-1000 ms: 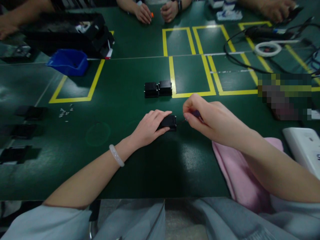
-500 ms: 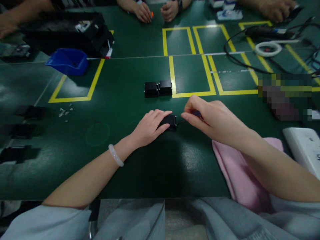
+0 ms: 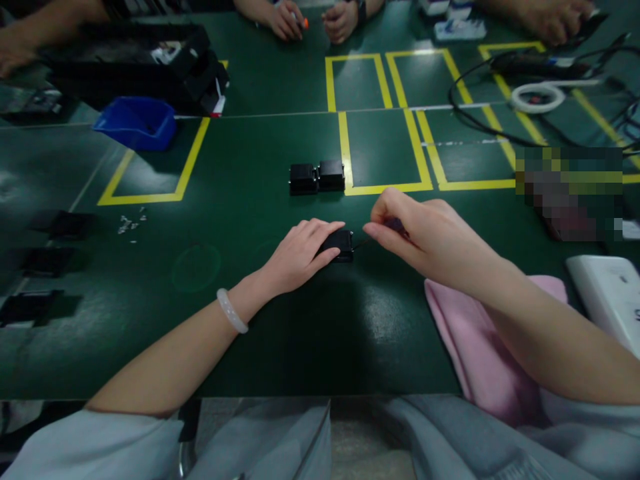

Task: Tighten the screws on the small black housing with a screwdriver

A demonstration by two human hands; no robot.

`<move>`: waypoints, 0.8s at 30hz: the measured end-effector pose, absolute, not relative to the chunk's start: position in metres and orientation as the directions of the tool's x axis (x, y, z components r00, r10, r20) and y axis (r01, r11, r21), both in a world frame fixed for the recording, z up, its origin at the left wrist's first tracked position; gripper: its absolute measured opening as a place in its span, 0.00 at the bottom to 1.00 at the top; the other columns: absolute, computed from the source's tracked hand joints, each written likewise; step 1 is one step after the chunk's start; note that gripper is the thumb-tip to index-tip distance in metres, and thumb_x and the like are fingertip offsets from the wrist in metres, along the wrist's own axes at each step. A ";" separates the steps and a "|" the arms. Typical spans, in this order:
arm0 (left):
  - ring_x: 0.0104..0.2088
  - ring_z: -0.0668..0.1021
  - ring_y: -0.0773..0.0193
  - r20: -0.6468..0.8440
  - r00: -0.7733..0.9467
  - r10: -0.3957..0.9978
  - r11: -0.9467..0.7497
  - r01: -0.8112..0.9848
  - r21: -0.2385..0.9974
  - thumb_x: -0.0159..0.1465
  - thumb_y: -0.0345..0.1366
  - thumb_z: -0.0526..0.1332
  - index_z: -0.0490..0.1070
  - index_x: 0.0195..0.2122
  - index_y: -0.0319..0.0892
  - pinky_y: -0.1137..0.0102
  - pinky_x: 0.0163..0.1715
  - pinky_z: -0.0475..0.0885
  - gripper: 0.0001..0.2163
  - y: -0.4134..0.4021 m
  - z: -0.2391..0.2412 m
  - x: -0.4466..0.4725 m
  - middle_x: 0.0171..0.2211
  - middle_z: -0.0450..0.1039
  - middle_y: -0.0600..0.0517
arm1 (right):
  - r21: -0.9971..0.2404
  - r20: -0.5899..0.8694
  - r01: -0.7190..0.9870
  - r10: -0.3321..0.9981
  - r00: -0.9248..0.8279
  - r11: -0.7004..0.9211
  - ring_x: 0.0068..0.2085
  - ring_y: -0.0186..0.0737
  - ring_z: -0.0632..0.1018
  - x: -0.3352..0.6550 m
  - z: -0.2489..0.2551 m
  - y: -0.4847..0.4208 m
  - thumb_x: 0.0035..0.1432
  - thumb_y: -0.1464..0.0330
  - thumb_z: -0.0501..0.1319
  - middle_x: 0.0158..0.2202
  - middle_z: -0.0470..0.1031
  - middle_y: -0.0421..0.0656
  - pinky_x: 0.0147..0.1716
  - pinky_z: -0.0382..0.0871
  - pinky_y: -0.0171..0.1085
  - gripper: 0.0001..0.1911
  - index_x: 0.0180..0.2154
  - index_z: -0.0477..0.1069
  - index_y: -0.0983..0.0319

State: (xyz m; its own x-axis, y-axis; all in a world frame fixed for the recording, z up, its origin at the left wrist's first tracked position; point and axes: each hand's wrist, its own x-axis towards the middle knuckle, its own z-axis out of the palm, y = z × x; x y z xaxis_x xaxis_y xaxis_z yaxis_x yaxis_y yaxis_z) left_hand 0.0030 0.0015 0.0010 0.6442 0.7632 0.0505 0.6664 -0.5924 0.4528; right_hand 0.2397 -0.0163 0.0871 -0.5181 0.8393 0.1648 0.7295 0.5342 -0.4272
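Note:
My left hand lies over a small black box-shaped part on the green table, fingers pressed on its top and holding it down. My right hand is closed in a pinch around a thin dark tool, whose fine tip touches the right side of the part. Two more black parts sit side by side a little farther back, by a yellow-taped square. A pale bangle is on my left wrist.
A pink cloth lies under my right forearm, with a white device to its right. A blue bin and black trays sit at the back left. Cables and a white ring lie back right. Other people's hands rest at the far edge.
My right hand shifted slightly left, bringing the tool tip against the part. My left hand stayed put on the part.

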 end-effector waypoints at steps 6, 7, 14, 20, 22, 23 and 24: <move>0.50 0.69 0.54 0.041 0.641 0.766 -0.589 0.676 0.442 0.74 0.48 0.45 0.57 0.65 0.43 0.59 0.52 0.64 0.23 0.001 0.002 0.004 0.55 0.67 0.45 | -0.473 0.155 0.714 0.847 -0.509 0.516 0.28 0.33 0.71 0.238 0.088 -0.018 0.62 0.70 0.53 0.31 0.71 0.38 0.28 0.58 0.33 0.07 0.43 0.60 0.59; 0.50 0.69 0.54 0.043 0.641 0.766 -0.590 0.676 0.442 0.74 0.48 0.45 0.57 0.65 0.42 0.60 0.53 0.64 0.23 0.001 0.002 0.004 0.54 0.67 0.45 | -0.469 0.152 0.717 0.847 -0.510 0.516 0.27 0.33 0.71 0.238 0.089 -0.018 0.62 0.69 0.53 0.30 0.71 0.38 0.28 0.58 0.34 0.06 0.42 0.60 0.60; 0.50 0.69 0.54 0.053 0.643 0.764 -0.596 0.672 0.440 0.74 0.48 0.45 0.58 0.65 0.42 0.60 0.53 0.64 0.24 0.002 0.001 0.004 0.54 0.67 0.45 | -0.460 0.168 0.711 0.838 -0.518 0.532 0.26 0.31 0.69 0.238 0.087 -0.017 0.65 0.65 0.53 0.28 0.68 0.36 0.27 0.55 0.33 0.05 0.39 0.61 0.59; 0.50 0.69 0.54 0.047 0.641 0.766 -0.593 0.676 0.438 0.73 0.48 0.46 0.58 0.65 0.42 0.59 0.53 0.64 0.23 0.001 0.002 0.005 0.54 0.67 0.44 | -0.473 0.156 0.697 0.829 -0.536 0.539 0.26 0.31 0.67 0.238 0.088 -0.018 0.62 0.69 0.53 0.27 0.67 0.35 0.27 0.54 0.33 0.03 0.39 0.61 0.59; 0.50 0.69 0.54 0.047 0.640 0.767 -0.590 0.674 0.445 0.73 0.48 0.46 0.58 0.64 0.42 0.60 0.52 0.64 0.23 0.001 0.002 0.004 0.54 0.67 0.45 | -0.470 0.146 0.693 0.822 -0.550 0.547 0.25 0.30 0.66 0.238 0.089 -0.017 0.64 0.65 0.53 0.25 0.65 0.35 0.26 0.53 0.33 0.04 0.36 0.61 0.59; 0.50 0.69 0.54 0.047 0.639 0.767 -0.588 0.673 0.448 0.73 0.48 0.46 0.58 0.64 0.42 0.60 0.52 0.64 0.23 0.001 0.002 0.004 0.54 0.67 0.45 | -0.471 0.142 0.688 0.817 -0.559 0.552 0.24 0.29 0.65 0.238 0.089 -0.017 0.65 0.64 0.53 0.24 0.64 0.34 0.26 0.52 0.33 0.06 0.35 0.60 0.59; 0.50 0.69 0.54 0.048 0.638 0.768 -0.587 0.673 0.450 0.73 0.48 0.46 0.58 0.64 0.42 0.60 0.52 0.65 0.23 0.001 0.002 0.004 0.54 0.67 0.45 | -0.474 0.139 0.682 0.813 -0.566 0.556 0.24 0.29 0.65 0.237 0.088 -0.017 0.66 0.63 0.53 0.24 0.64 0.34 0.26 0.52 0.33 0.07 0.35 0.60 0.59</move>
